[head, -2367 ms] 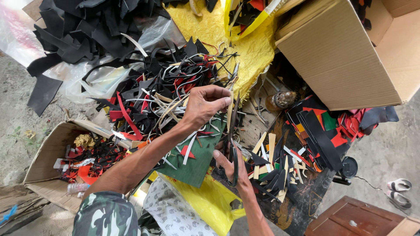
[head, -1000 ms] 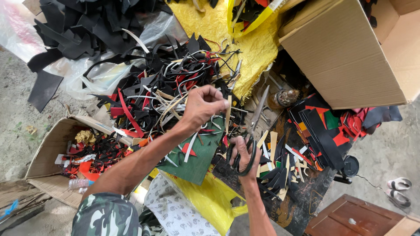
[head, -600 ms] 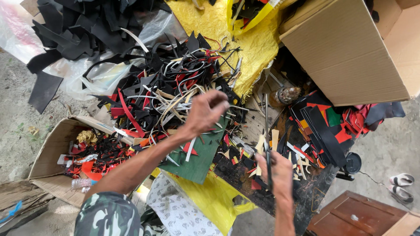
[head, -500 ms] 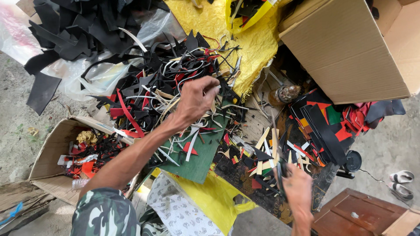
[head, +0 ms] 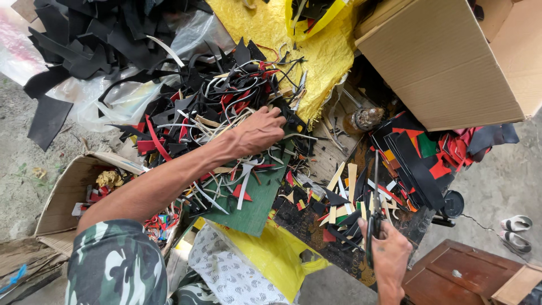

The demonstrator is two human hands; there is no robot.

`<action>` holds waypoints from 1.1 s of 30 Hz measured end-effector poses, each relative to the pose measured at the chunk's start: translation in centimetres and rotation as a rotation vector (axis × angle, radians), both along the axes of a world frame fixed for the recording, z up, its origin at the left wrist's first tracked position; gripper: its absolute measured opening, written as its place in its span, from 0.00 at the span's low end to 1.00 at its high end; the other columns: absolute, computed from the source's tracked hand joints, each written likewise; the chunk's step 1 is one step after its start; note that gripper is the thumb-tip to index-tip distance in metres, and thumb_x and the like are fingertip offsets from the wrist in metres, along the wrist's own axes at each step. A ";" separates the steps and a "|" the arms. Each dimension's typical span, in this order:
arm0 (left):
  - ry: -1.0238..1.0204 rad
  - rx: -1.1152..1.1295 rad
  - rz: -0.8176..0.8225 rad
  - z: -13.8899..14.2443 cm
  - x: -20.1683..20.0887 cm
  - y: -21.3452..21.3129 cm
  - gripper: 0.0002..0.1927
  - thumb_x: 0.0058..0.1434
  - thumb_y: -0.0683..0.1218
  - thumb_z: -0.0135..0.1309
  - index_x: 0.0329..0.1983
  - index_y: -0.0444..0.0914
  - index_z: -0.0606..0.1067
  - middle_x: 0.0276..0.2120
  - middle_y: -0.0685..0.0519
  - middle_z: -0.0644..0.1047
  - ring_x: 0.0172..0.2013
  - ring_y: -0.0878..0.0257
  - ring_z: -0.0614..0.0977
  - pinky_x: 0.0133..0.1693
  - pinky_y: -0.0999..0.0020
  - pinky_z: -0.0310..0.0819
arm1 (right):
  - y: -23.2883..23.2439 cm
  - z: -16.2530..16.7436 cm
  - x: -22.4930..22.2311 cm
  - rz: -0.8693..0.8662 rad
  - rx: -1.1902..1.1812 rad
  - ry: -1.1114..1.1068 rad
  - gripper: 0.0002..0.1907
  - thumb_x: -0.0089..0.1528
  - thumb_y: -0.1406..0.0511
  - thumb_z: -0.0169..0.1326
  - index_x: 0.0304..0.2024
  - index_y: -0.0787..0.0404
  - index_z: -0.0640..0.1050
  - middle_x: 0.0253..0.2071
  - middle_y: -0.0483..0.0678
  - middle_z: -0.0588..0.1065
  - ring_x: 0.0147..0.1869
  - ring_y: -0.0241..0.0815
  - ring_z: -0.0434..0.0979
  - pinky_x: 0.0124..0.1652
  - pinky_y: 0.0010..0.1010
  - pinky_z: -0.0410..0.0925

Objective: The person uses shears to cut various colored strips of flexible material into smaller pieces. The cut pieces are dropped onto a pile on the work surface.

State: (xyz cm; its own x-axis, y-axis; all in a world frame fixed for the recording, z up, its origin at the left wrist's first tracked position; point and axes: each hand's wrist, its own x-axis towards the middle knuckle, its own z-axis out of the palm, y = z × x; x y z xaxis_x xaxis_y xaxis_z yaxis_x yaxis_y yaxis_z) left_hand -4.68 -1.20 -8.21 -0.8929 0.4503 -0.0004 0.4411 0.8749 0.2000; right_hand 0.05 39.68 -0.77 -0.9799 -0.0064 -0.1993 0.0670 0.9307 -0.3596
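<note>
My left hand (head: 257,131) reaches into a tangled pile of black, red and white scrap strips (head: 214,107), fingers curled among them; whether it grips one I cannot tell. Below it lies a dark green sheet (head: 254,203) strewn with offcuts. My right hand (head: 389,254) is at the lower right, closed around the handles of dark scissors (head: 374,197) whose blades point up over small tan, black and red cut pieces (head: 344,192).
A large cardboard box (head: 446,62) stands at the upper right above red and black scraps (head: 429,152). Yellow sheeting (head: 316,51) lies behind the pile. An open carton of scraps (head: 62,197) sits left. A brown wooden box (head: 463,277) is at lower right.
My right hand with the scissors has drawn back from the centre toward the lower right. My left hand has pushed further into the strip pile.
</note>
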 end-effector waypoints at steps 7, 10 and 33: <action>0.138 0.387 0.100 4.0 1.1 -1.7 0.04 0.60 0.37 0.56 0.36 0.36 0.81 0.34 0.50 0.77 0.40 0.54 0.74 0.42 0.59 0.69 | -3.8 0.3 -0.2 0.030 -0.171 -0.091 0.19 0.57 0.54 0.65 0.35 0.65 0.84 0.19 0.46 0.78 0.21 0.32 0.77 0.22 0.26 0.66; 0.280 0.779 0.291 6.5 1.3 -2.4 0.04 0.62 0.35 0.58 0.39 0.33 0.80 0.33 0.49 0.79 0.36 0.58 0.79 0.39 0.63 0.75 | -4.9 -0.6 -0.6 0.048 -0.215 -0.153 0.19 0.56 0.54 0.65 0.35 0.65 0.84 0.17 0.44 0.76 0.19 0.31 0.71 0.20 0.27 0.62; -0.284 1.808 0.700 4.0 2.5 0.7 0.12 0.58 0.42 0.62 0.42 0.30 0.76 0.32 0.48 0.82 0.30 0.63 0.85 0.31 0.67 0.86 | -20.0 -4.4 -4.7 0.216 -1.247 -0.246 0.14 0.62 0.63 0.63 0.39 0.69 0.79 0.20 0.43 0.71 0.17 0.32 0.69 0.18 0.23 0.62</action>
State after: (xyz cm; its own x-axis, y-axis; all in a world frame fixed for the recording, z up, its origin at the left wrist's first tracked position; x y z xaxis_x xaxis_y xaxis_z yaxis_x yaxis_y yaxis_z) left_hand -2.23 -0.54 -4.25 -0.9418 -0.2882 -0.1732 -0.0357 -0.4265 0.9038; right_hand -4.64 19.66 -5.22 -0.8741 -0.4712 -0.1179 0.1460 -0.0234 -0.9890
